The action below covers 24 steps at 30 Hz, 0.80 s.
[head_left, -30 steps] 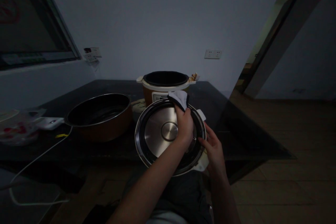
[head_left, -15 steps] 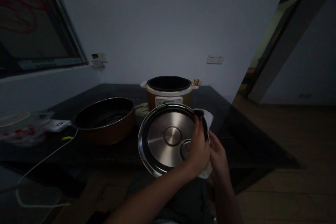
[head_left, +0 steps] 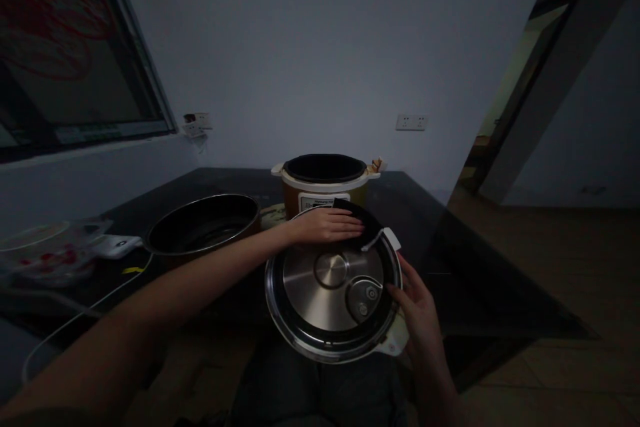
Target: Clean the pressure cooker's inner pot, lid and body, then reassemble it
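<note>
The round steel lid with black inner ring (head_left: pixel 325 290) is tilted at the near edge of the black table (head_left: pixel 460 277); it looks stiff, slippery, probably heavy, best held by its rim; the right hand (head_left: pixel 419 301) grasps its right side; the left hand (head_left: pixel 327 225) presses, fingers straight, on the black-and-white cloth (head_left: pixel 371 225); table stretches rightward; beyond, the cream-and-brown cooker (head_left: pixel 325 187) limits moving.

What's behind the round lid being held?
An electric cooker: its open black inner pot and upper front panel show above the lid. The lid, left hand and cloth cover its lower front; anything else there can't be seen.
</note>
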Tool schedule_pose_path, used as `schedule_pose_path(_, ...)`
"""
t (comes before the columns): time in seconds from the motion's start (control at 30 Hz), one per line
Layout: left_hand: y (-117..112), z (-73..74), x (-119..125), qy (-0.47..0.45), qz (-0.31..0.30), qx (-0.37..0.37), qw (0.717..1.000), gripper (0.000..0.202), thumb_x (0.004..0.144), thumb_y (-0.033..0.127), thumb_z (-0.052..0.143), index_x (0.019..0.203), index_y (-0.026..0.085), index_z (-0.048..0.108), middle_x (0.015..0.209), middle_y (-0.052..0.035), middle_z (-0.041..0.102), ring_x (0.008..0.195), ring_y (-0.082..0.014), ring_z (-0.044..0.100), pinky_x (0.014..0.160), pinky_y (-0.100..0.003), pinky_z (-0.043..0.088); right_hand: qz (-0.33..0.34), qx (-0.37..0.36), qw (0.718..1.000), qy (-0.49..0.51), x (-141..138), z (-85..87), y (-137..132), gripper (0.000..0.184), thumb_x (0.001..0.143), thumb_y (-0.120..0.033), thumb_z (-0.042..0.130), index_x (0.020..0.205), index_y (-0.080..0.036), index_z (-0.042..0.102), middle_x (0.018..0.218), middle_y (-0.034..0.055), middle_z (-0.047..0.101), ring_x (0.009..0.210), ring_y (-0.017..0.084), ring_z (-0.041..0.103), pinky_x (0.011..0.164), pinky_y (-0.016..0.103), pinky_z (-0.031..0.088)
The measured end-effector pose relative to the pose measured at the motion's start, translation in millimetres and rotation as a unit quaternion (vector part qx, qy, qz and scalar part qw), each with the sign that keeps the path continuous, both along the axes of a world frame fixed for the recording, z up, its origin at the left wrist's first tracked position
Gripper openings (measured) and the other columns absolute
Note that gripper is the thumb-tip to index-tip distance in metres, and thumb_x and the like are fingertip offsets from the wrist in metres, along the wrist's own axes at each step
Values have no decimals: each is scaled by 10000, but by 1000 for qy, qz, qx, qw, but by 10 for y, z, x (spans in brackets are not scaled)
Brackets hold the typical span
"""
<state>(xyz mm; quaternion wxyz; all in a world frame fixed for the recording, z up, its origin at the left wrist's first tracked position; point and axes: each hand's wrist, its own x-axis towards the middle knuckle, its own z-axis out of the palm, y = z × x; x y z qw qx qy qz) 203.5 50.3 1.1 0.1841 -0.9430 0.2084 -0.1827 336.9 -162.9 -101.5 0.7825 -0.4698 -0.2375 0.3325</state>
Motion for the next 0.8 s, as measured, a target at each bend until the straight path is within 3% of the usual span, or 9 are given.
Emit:
schedule_pose_path(0.13,151,85,-52,38,-2,20,999,364,980,134,378,1298,146,554,1388,-82,539,1331,-148,441,1147,-314,320,2,2,1000,-4,20,-33,4,593,609,-256,803,1178,-279,641,1292,61,636,1233,302,551,1043,472,425)
schedule_pose_path(0.27,167,115,-129,45,31,27,998,385,983,116,349,1323,142,527,1389,-111,534,1324,-150,451,1131,-316,340,6,0,1000,-9,25,-38,10,607,616,-256,800,1198,-278,629,1297,66,633,1237,304,547,1045,479,423)
schedule_pose_path(0.47,213,61,-353,26,87,24,996,389,975,99,337,1317,85,522,1360,-170,549,1287,-193,500,1104,-365,383,0,-10,1000,-18,14,-17,-7,614,622,-254,788,1213,-277,623,1297,66,633,1255,301,531,1035,461,437)
schedule_pose_path(0.8,111,-42,-701,24,194,16,981,388,937,100,384,1297,124,527,1354,-147,563,1277,-197,512,1083,-381,401,-8,-21,1000,-9,-16,-1,-23,653,613,-260,795,1239,-267,610,1276,70,647,1192,300,581,998,457,459)
